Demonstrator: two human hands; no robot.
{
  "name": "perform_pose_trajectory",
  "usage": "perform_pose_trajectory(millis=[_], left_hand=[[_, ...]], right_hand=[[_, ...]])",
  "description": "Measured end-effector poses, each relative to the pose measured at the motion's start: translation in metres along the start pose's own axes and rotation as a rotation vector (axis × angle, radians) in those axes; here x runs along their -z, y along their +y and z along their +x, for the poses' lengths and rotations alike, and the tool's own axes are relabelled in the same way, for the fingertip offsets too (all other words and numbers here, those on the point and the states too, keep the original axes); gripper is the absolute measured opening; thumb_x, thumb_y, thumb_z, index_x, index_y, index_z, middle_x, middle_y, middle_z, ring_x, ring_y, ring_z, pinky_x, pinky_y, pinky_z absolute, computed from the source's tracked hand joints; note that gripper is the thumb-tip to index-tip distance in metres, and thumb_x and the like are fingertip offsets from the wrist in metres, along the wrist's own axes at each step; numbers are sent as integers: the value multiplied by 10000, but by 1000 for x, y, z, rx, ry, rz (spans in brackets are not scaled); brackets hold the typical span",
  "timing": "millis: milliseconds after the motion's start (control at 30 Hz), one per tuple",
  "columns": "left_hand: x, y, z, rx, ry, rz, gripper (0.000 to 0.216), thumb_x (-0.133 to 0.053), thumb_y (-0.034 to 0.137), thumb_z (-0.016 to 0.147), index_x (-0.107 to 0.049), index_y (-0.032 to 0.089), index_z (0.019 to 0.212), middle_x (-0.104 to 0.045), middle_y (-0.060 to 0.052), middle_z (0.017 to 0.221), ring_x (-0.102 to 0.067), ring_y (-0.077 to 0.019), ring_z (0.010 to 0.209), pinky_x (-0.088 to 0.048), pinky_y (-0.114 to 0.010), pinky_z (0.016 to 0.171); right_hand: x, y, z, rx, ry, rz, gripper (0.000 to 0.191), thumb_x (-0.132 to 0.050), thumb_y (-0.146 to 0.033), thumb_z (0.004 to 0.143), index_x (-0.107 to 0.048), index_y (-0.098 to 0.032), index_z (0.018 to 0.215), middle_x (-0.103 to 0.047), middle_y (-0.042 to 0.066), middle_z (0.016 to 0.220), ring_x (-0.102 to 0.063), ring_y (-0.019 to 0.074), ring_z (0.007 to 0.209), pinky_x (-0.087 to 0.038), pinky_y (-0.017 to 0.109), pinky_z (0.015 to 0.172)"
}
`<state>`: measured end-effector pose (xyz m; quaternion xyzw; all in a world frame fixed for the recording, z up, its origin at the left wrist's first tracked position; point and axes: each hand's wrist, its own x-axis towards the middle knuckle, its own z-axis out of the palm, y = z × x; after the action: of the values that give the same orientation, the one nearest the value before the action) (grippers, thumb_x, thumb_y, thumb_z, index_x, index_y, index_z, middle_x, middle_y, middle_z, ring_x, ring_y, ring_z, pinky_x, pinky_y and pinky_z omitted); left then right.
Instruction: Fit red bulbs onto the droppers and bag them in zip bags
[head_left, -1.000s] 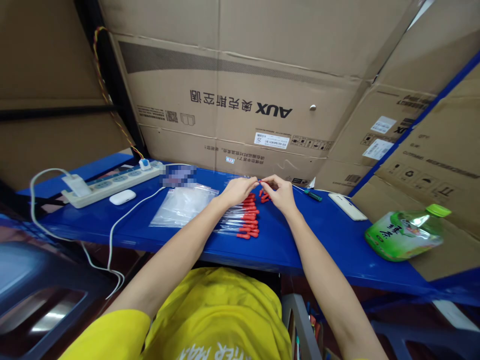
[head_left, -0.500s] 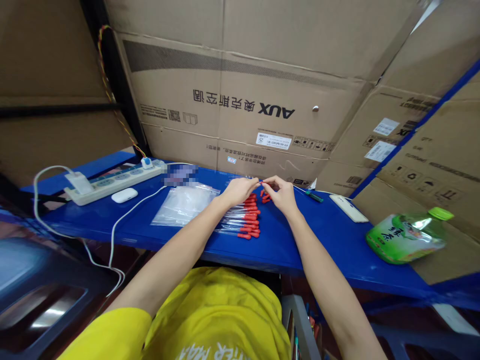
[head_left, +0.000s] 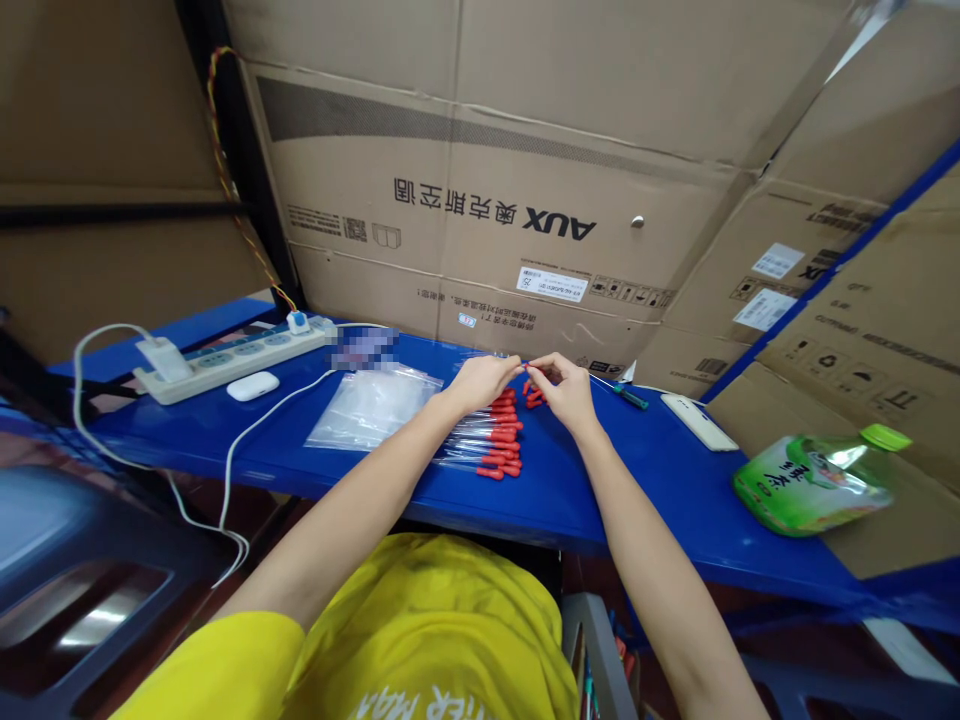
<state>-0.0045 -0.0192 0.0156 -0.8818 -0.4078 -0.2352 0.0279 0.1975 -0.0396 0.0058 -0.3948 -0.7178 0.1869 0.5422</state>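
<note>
My left hand (head_left: 487, 381) is closed in a pinch, and its fingers hide whatever lies in them. Facing it, my right hand (head_left: 564, 388) pinches a small red rubber bulb (head_left: 526, 367) between thumb and forefinger, the fingertips of both hands nearly meeting. Below my left hand lies a row of clear droppers with red bulbs (head_left: 501, 437), tubes pointing left and bulbs to the right. Several loose red bulbs (head_left: 533, 396) are piled just under my right fingers. Clear plastic bags (head_left: 371, 408) lie flat to the left of the droppers, partly behind my left forearm.
A green-handled screwdriver (head_left: 630, 397) and a white phone-like slab (head_left: 699, 421) are right of my hands. A green-capped bottle (head_left: 814, 485) lies farther right. Left stand a power strip (head_left: 232, 362), a white case (head_left: 253, 386) and cables. Cardboard (head_left: 480, 150) walls the blue table (head_left: 547, 500).
The view has shifted slightly. Both hands stay pinched together at the same spot over the table, with only slight finger movement. The droppers and loose bulbs lie as before.
</note>
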Motion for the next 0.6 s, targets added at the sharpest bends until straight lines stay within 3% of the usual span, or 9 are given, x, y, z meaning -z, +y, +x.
perform_pose_trajectory(millis=[200,600], left_hand=[[-3,-1,0,-25,21,-44,394,-320,406,1142,-666,219,1146,-794,-99,1062,-744,-241,949,-453,-284,759],[-1,0,1,-31,-11,18,403,-339,428,1139,-672,216,1058,-792,-101,974,-742,-242,869,-404,-289,696]], right_hand=[[-4,2,2,-75,22,177,413,-822,-619,821,-722,-226,897,-798,60,801,-783,244,733,-656,381,738],[1,7,-1,-104,-35,186,404,-824,-620,825,-761,-230,908,-830,74,867,-818,284,820,-691,435,816]])
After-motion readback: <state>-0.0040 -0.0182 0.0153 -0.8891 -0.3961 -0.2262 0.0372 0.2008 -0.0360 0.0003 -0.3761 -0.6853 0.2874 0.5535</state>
